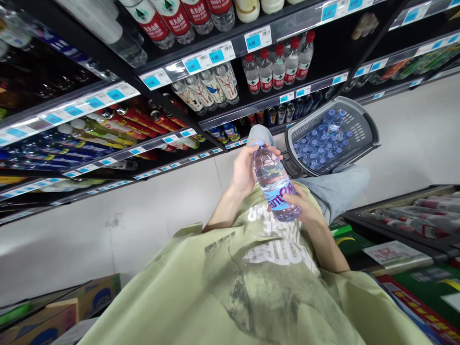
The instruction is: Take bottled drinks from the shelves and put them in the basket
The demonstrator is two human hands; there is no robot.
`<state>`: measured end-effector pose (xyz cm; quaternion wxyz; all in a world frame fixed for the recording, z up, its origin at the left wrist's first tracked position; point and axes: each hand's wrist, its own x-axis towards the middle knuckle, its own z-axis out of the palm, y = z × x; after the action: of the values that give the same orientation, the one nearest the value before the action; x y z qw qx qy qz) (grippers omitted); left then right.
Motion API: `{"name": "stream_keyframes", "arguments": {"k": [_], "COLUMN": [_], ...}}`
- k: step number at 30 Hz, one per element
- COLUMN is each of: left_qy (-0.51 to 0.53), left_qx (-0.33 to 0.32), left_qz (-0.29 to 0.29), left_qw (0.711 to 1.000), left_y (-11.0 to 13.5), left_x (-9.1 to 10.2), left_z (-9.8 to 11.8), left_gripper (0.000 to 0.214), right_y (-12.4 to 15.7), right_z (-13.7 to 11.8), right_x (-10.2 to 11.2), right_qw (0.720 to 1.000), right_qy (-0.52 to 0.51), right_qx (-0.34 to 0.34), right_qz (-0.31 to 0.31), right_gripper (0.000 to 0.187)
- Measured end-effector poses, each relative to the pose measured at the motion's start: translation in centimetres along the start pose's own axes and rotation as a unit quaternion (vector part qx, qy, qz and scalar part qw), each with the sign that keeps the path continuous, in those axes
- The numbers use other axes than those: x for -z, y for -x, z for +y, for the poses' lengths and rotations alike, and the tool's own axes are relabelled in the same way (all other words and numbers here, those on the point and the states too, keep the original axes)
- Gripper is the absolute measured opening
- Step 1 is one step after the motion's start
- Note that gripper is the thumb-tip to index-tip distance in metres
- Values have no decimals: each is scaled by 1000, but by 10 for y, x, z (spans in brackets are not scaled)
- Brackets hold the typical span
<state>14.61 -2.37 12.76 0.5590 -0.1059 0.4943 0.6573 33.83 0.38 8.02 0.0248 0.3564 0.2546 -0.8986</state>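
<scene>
A clear water bottle [269, 175] with a light blue and purple label is tilted in front of my chest. Around its upper part, close to the light blue cap, the fingers of my left hand [244, 167] are wrapped. My right hand [304, 203] grips its lower part, with fingers over the label. Beyond my hands, a grey shopping basket [364, 120] stands on the floor by my knees. Many small water bottles [319, 148] with blue caps fill it, and a larger bottle [336, 122] lies among them.
Drink shelves [223, 115] with price tags run along the far side. Red-capped bottles [278, 72] stand on one shelf. Behind my right arm is a display of bottles [413, 220] with a price sign [395, 254]. Cardboard boxes [89, 299] sit at lower left.
</scene>
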Motion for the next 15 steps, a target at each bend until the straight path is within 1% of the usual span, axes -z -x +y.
{"name": "stream_keyframes", "arguments": {"k": [3, 5, 7, 10, 12, 15], "left_qy": [10, 23, 35, 35, 28, 14], "left_qx": [-2, -1, -1, -6, -11, -15], "left_qz": [-5, -6, -9, -20, -35, -55], "left_qw": [1000, 1000, 999, 999, 999, 998], "left_y": [2, 3, 4, 5, 7, 9], "left_x": [-2, -4, -5, -6, -7, -12], "left_z": [1, 2, 2, 1, -1, -2], "left_gripper": [30, 31, 33, 38, 43, 48], "right_y": [-5, -8, -13, -22, -30, -41], "right_z": [5, 9, 15, 34, 53, 83], "right_x": [0, 0, 0, 2, 7, 17], "right_qw": [993, 979, 957, 914, 899, 906], "right_qy": [-76, -130, -188, -276, -301, -270], "right_qx": [-28, -50, -70, -85, -86, -100], "right_qz": [-84, -146, -208, -284, -305, -311], "right_gripper": [66, 66, 71, 88, 95, 87]}}
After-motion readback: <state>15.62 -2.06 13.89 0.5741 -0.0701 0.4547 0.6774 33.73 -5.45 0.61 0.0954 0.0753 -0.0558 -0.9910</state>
